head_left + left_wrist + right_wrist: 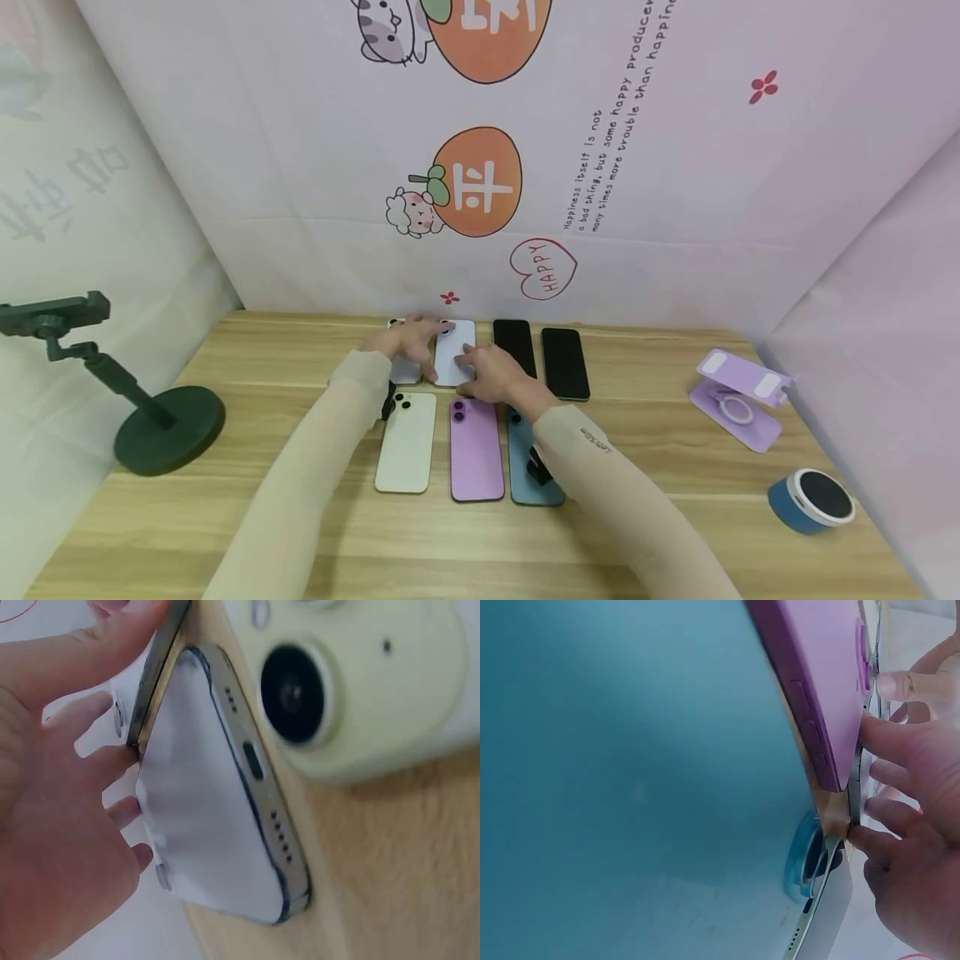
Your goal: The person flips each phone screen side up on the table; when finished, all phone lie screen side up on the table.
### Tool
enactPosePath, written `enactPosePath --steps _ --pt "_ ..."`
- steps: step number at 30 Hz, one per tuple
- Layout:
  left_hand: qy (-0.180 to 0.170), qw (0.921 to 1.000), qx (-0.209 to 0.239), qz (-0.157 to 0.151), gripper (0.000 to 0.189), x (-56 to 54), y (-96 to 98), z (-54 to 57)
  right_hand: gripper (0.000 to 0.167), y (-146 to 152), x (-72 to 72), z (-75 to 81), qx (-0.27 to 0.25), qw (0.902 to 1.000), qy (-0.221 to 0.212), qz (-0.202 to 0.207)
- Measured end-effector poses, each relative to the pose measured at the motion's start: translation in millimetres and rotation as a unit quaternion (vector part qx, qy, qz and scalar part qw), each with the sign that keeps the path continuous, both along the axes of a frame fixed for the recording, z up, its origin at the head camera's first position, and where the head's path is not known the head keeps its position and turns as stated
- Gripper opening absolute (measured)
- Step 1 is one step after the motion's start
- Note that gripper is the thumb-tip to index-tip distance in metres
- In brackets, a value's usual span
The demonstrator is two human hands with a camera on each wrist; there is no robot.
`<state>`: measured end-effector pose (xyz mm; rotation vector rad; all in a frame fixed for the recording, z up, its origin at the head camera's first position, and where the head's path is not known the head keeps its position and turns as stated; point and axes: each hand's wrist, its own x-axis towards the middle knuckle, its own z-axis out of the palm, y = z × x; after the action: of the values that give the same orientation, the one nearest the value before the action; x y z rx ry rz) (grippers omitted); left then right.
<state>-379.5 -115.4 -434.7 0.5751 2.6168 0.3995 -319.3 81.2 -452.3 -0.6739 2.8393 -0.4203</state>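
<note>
Two white phones lie face down in the back row of phones. My left hand [407, 337] reaches across the far-left white phone [408, 373], its fingers spread. Its index finger lies by the camera end of the second white phone [452, 360], and its thumb is at that phone's near left corner. From the other side, my right hand [491, 373] touches the second phone's right edge with its fingertips, thumb low by the near corner. In the left wrist view the far-left phone [210, 787] shows its port end; the right wrist view shows the right fingers [889, 735] along a phone edge.
Two black-screened phones [566, 362] continue the back row. In front lie a pale yellow phone [406, 454], a purple phone [477, 458] and a blue phone [528, 475] under my right forearm. A dark green stand [168, 425], a lilac folding stand [738, 412] and a blue speaker [798, 504] flank them.
</note>
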Motion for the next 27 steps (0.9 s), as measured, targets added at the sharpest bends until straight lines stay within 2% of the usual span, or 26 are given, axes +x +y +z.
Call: enactPosePath --steps 5,11,14,17,19,23,27 --pt "-0.005 0.9959 0.081 0.039 0.098 -1.9 2.7 -2.7 0.053 2.8 -1.3 0.3 -0.011 0.9999 -0.001 0.001" --pt "-0.003 0.9812 0.177 0.077 0.095 -4.7 9.0 -7.2 0.052 6.4 -2.2 -2.1 -0.037 0.9993 -0.003 -0.002" --pt "-0.017 0.9664 0.234 0.104 0.094 -4.6 13.2 -7.9 0.053 7.5 -1.9 -2.1 -0.042 0.9991 0.000 -0.002" --pt "-0.035 0.9430 0.301 0.137 0.092 -4.6 17.9 -7.7 0.055 8.3 -1.5 -1.5 -0.045 0.9989 0.008 -0.004" --pt "-0.042 0.9304 0.330 0.153 0.089 -4.5 20.9 -7.6 0.057 8.5 -1.8 -1.8 -0.045 0.9989 0.014 -0.004" --pt "-0.030 0.9188 0.345 0.189 0.078 -4.0 23.5 -8.2 0.058 8.7 -1.9 -2.3 -0.046 0.9989 0.009 -0.005" --pt "-0.011 0.9056 0.342 0.251 0.064 -4.5 23.8 -9.4 0.057 7.2 -0.7 -2.0 -0.050 0.9987 -0.005 -0.007"
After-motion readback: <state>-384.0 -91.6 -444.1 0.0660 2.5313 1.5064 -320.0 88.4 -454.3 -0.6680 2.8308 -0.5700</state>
